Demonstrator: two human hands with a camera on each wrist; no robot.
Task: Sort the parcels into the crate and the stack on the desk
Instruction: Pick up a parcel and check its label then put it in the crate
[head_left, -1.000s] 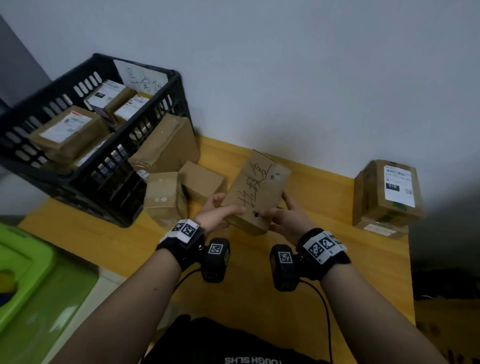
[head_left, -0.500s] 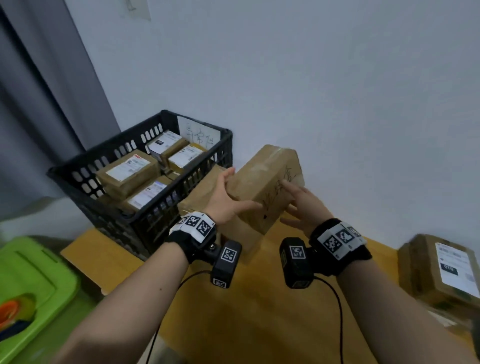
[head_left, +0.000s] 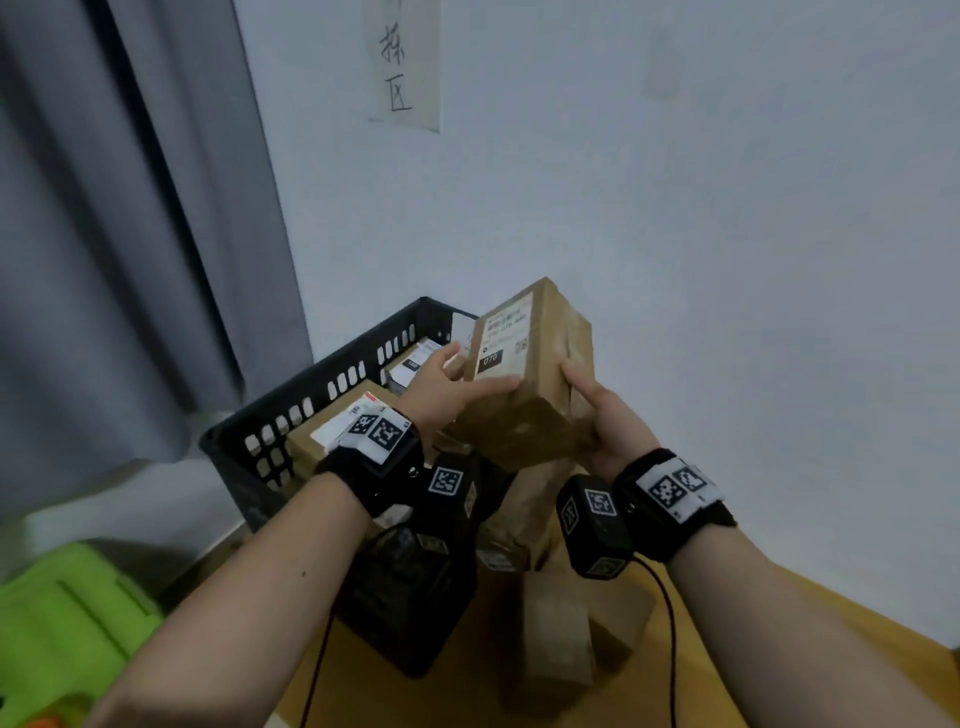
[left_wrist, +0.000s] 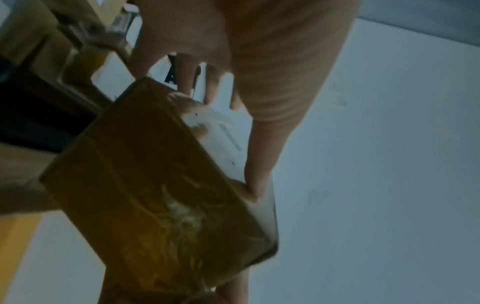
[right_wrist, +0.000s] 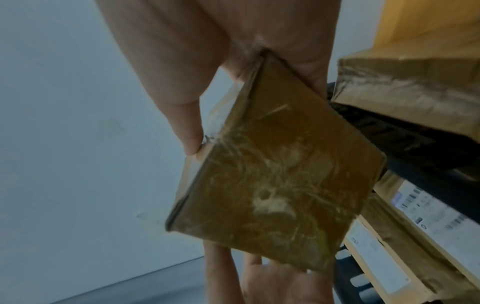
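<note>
Both hands hold a brown cardboard parcel (head_left: 524, 374) tilted in the air, its white shipping label facing me. My left hand (head_left: 441, 382) grips its left side, thumb across the front under the label. My right hand (head_left: 605, 421) grips the right side and lower corner. The parcel (left_wrist: 166, 201) fills the left wrist view, thumb along its labelled face. The right wrist view shows the parcel's taped end (right_wrist: 275, 185). Behind and left of it stands the black crate (head_left: 322, 395) with several labelled parcels inside. More parcels (head_left: 571, 623) lie on the wooden desk (head_left: 753, 649) below my wrists.
A white wall with a handwritten paper sign (head_left: 402, 62) is directly ahead. A grey curtain (head_left: 119, 234) hangs at the left. A green plastic bin (head_left: 62, 623) sits low at the left, off the desk.
The parcel has been lifted from the desk and turned so its label now faces me. My view has swung up and left toward the crate and wall.
</note>
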